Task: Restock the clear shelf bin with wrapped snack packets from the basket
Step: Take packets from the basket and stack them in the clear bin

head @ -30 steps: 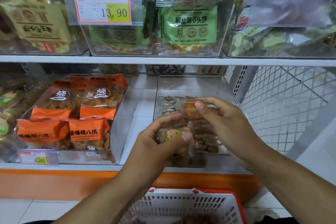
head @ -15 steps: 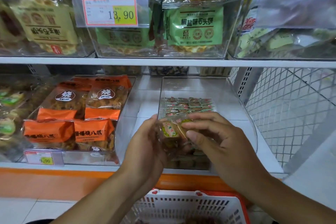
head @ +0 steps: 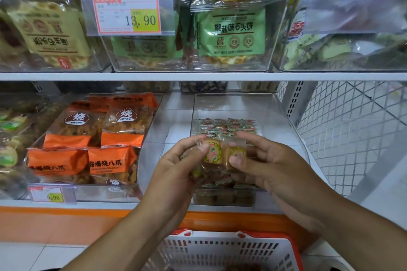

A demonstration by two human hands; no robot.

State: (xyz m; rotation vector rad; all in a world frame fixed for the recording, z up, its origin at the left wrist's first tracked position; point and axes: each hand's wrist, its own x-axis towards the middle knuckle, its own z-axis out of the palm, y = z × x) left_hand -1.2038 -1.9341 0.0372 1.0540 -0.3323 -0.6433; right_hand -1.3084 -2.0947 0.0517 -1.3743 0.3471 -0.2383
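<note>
Left hand and right hand each pinch a packet, center frame. They hover over the bin. Basket sits at bottom.

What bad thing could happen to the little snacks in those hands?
The left hand and right hand each pinch wrapped snack packets above the clear bin. The slippery wrappers might slide out and drop onto the shelf or into the basket below. Packets dropped loosely may also land crooked on the neat rows behind.
</note>
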